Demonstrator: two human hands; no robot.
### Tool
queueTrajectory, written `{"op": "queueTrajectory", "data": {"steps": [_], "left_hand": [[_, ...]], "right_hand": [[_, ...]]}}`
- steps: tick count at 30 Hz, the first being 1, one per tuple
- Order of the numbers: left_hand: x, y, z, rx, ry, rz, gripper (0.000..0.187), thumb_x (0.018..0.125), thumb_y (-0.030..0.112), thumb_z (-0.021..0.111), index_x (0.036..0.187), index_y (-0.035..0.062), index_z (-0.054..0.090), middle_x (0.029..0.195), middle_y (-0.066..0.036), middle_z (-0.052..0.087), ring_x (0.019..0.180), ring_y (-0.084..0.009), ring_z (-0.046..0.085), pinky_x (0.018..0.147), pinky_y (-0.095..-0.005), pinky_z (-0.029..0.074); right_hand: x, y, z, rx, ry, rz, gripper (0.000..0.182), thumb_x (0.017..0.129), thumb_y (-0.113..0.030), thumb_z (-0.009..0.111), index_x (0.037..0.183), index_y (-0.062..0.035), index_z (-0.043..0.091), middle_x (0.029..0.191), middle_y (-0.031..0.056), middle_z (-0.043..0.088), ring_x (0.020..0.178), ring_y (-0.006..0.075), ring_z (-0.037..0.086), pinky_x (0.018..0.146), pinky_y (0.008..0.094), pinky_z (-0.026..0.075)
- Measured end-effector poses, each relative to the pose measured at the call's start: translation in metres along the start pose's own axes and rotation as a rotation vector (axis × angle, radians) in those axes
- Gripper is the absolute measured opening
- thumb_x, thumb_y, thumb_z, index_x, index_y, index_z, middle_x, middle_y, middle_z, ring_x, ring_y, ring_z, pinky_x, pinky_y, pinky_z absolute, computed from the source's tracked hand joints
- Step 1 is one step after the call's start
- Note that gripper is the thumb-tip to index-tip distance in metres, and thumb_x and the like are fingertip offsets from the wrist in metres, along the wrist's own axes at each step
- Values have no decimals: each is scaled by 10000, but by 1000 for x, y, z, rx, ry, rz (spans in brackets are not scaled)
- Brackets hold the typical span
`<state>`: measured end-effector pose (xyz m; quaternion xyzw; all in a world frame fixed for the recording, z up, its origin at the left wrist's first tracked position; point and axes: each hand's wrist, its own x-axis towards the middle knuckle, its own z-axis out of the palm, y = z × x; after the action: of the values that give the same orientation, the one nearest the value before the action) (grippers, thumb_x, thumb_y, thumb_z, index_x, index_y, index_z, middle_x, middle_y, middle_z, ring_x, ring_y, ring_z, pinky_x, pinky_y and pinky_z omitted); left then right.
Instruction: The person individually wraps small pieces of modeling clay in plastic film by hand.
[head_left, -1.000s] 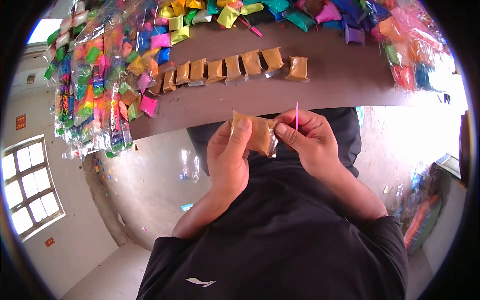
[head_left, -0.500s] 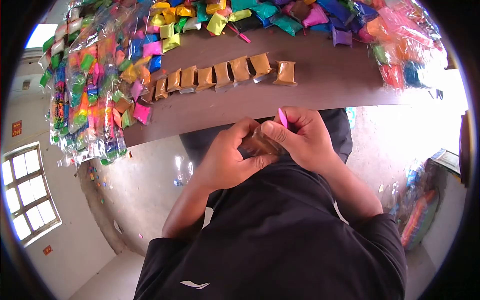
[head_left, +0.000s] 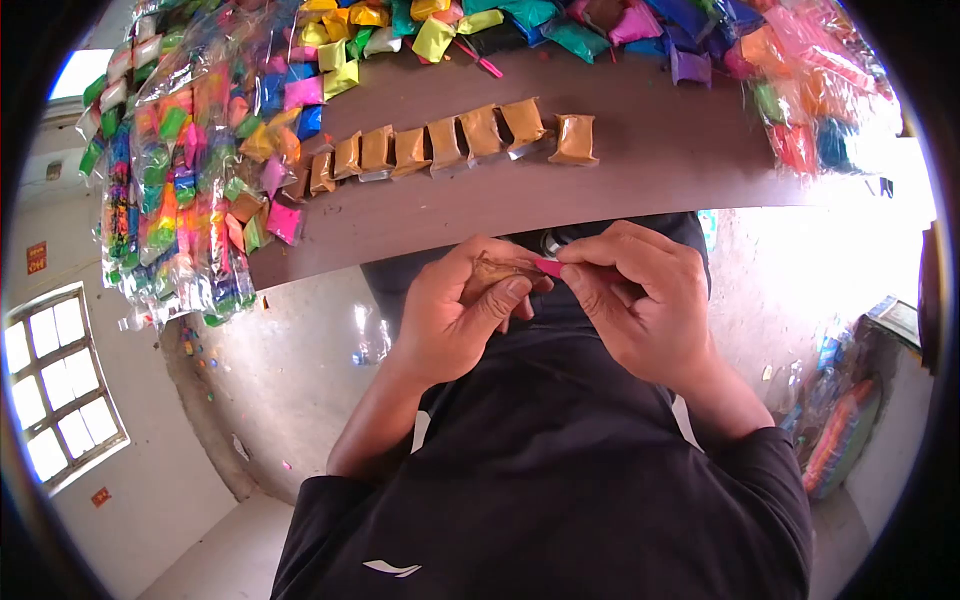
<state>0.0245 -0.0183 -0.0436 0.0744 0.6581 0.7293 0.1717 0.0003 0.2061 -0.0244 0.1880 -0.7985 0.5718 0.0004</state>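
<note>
My left hand (head_left: 450, 315) is closed around a brown packet (head_left: 490, 271) in a crinkled clear wrapper, mostly covered by the fingers and thumb. Between the thumb and fingers of my right hand (head_left: 645, 300) is a small pink plastic tool (head_left: 549, 267). Its tip points left and meets the packet's wrapper, though whether it is inside cannot be made out. Both hands are above my lap, just off the table's near edge. Beyond them, a row of several brown packets (head_left: 443, 143) lies on the table, with one packet (head_left: 575, 139) slightly apart at the right end.
The brown table (head_left: 660, 140) spans the view ahead. Colourful packets (head_left: 433, 40) are heaped along its far side. Clear bags of packets (head_left: 185, 200) pile up on the left, and more bags (head_left: 810, 90) on the right. A pink stick (head_left: 488, 66) lies near the far heap.
My right hand has shifted right, away from my left. The pink tool has swung from upright to nearly level, its tip now at the packet. My left hand has turned with the packet.
</note>
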Motion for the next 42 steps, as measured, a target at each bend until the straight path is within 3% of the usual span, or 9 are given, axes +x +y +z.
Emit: {"op": "queueTrajectory", "data": {"steps": [8,12,14,15,17,26,29,42], "left_hand": [[-4,6,3,-30,78,-11,192,1056,96,604,1165,-60,634,960,-112,732,787,-74,632,666,-216,493],[-4,8,2,-35,48,-16,191,1058,92,597,1154,-69,632,946,-107,723,816,-87,649,702,-225,513],[-2,6,6,66,86,76,174,1071,109,568,1130,-51,605,893,-147,714,675,-99,607,565,-207,451],[-3,6,5,66,86,75,174,1071,109,568,1130,-51,605,893,-147,714,675,-99,607,565,-207,451],[-4,9,4,-32,64,21,177,1054,94,607,1122,-66,641,942,-100,719,864,-119,672,809,-262,554],[-4,10,2,-26,24,2,179,1049,88,616,1134,-69,630,953,-97,718,884,-119,677,822,-266,558],[-4,10,3,-41,38,-2,179,1048,90,622,1134,-67,629,953,-94,718,882,-118,677,822,-264,557],[-4,11,2,-3,28,-1,178,1045,95,628,1118,-67,633,964,-99,727,871,-115,681,798,-256,557]], "right_hand": [[4,-1,-1,-21,49,-127,160,823,56,776,975,8,753,790,128,675,651,262,670,575,331,512],[3,3,-1,-15,46,-146,165,812,54,788,970,14,760,799,130,682,648,260,670,570,334,512],[3,5,-1,-11,49,-207,172,800,65,789,964,17,767,796,126,681,645,258,668,565,336,510],[3,4,-1,-11,50,-206,172,800,65,789,964,17,767,796,126,681,645,258,668,565,336,510],[3,3,-1,-5,44,-200,170,794,70,789,954,15,769,789,123,675,642,256,666,561,337,510],[4,6,-1,-33,19,-228,189,795,47,815,971,-15,791,792,107,698,660,214,681,566,305,518],[4,3,-2,-30,23,-218,167,784,69,790,934,0,771,783,116,673,643,254,668,562,339,518],[4,5,-1,-22,34,-236,174,773,70,794,929,-4,768,783,114,674,637,251,663,549,339,510]]}}
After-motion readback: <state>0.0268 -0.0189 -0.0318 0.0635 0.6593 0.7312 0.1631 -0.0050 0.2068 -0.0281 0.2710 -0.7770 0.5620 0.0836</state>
